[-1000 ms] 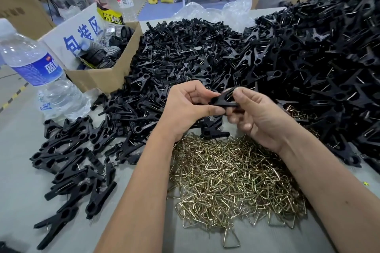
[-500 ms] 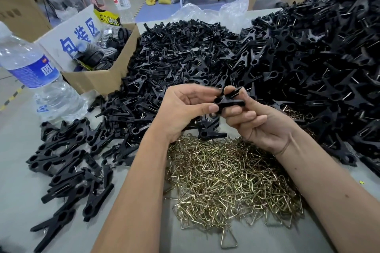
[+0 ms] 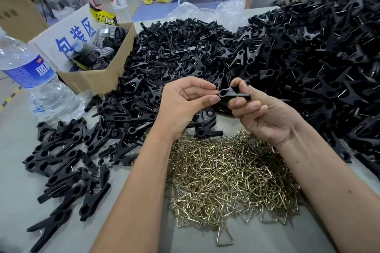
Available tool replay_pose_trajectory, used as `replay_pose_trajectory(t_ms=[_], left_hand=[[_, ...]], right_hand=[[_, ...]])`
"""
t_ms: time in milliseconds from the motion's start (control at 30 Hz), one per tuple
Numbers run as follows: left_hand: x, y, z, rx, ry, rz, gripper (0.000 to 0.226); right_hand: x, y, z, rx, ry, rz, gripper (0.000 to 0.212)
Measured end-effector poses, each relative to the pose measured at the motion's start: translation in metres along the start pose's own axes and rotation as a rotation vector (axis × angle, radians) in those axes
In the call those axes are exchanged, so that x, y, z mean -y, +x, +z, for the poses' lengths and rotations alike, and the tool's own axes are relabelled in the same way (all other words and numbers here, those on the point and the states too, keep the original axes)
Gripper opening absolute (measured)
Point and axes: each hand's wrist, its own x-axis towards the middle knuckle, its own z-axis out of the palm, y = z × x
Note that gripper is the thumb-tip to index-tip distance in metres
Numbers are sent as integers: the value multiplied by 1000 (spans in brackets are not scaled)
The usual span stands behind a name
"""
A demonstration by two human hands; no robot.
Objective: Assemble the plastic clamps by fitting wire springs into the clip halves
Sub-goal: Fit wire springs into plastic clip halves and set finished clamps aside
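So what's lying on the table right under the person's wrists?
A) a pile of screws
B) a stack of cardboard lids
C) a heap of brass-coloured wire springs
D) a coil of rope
C: a heap of brass-coloured wire springs spreads over the table just below both forearms, bent into small triangular loops.

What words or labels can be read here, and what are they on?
"包装区", blue characters on the white flap of the cardboard box.
"PRO TAPE", partly readable, on the yellow-black pack in that box.
Near bottle's blue label: white characters too blurred to read.
Far bottle's label: too small to read.
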Motion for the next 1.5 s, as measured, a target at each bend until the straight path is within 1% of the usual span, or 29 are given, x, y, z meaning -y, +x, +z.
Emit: replay_pose_trajectory(t_ms=[100, 167, 233, 300, 333, 367, 400, 433, 467, 500, 533, 567, 600, 633, 700, 767, 800, 967, 1000, 1067, 1133, 1200, 1233, 1300, 1367, 1400, 1467, 1500], left_hand=[[0, 1, -1, -9, 56, 16, 25], [1, 3, -5, -60, 183, 45, 24], [4, 4, -11, -103, 489, 55, 20], [8, 3, -12, -67, 857, 52, 23], [10, 3, -11, -27, 981, 43, 28], [12, 3, -9, 3, 1044, 28, 32], [14, 3, -8, 10, 1065, 14, 35], [15, 3, -7, -1, 1065, 9, 36], [15, 4, -7, -22, 1061, 6, 35], [15, 4, -8, -45, 1058, 5, 35], [14, 5, -8, -62, 1055, 9, 35], [14, 4, -8, -70, 1050, 16, 36], [13, 4, -8, -75, 1041, 28, 36], [13, 3, -8, -83, 1029, 42, 36], [13, 3, -9, -136, 996, 52, 34], [14, 3, -10, -216, 940, 45, 33], [14, 4, -10, -259, 916, 49, 34], [12, 6, -22, -512, 910, 84, 32], [11, 6, -27, -542, 933, 69, 32], [11, 8, -37, -540, 984, 35, 32], [10, 9, -40, -500, 1015, 12, 31], [7, 7, -41, -455, 1008, 34, 28], [5, 6, -42, -406, 1009, 59, 24], [0, 2, -44, -237, 1042, 79, 19], [-5, -1, -46, -41, 1076, 20, 17], [-7, -1, -47, 32, 1095, -22, 18], [-10, -3, -50, 105, 1126, -92, 24], [-12, -3, -52, 119, 1131, -117, 29]], right_hand=[[-1, 0, 2, -26, -135, -56, 11], [3, -1, 4, -71, -286, -176, 17], [14, 0, 9, -191, -461, -349, 22], [32, 4, 15, -364, -664, -528, 33], [41, 6, 19, -439, -796, -611, 41], [50, 9, 23, -512, -962, -680, 51], [57, 12, 25, -590, -1151, -728, 61], [62, 15, 26, -677, -1354, -764, 65], [64, 18, 26, -755, -1564, -795, 60], [63, 20, 28, -788, -1743, -812, 48], [59, 20, 30, -760, -1869, -798, 32], [51, 21, 32, -685, -1958, -754, 20], [42, 22, 34, -592, -2030, -688, 12], [33, 23, 35, -502, -2096, -606, 9], [17, 25, 32, -381, -2291, -434, 14], [6, 28, 26, -363, -2508, -306, 28], [3, 30, 22, -379, -2549, -277, 31], [2, 33, 15, -463, -2581, -302, 22], [2, 33, 15, -485, -2580, -320, 20], [2, 33, 14, -541, -2550, -358, 18], [2, 35, 14, -607, -2520, -395, 17], [0, 38, 15, -639, -2533, -393, 20], [0, 39, 15, -636, -2541, -390, 24], [-1, 41, 18, -607, -2520, -427, 27], [-4, 43, 24, -497, -2449, -459, 22], [-6, 44, 28, -412, -2386, -420, 19], [-13, 50, 36, -267, -2272, -241, 16], [-18, 55, 38, -242, -2249, -160, 20]])
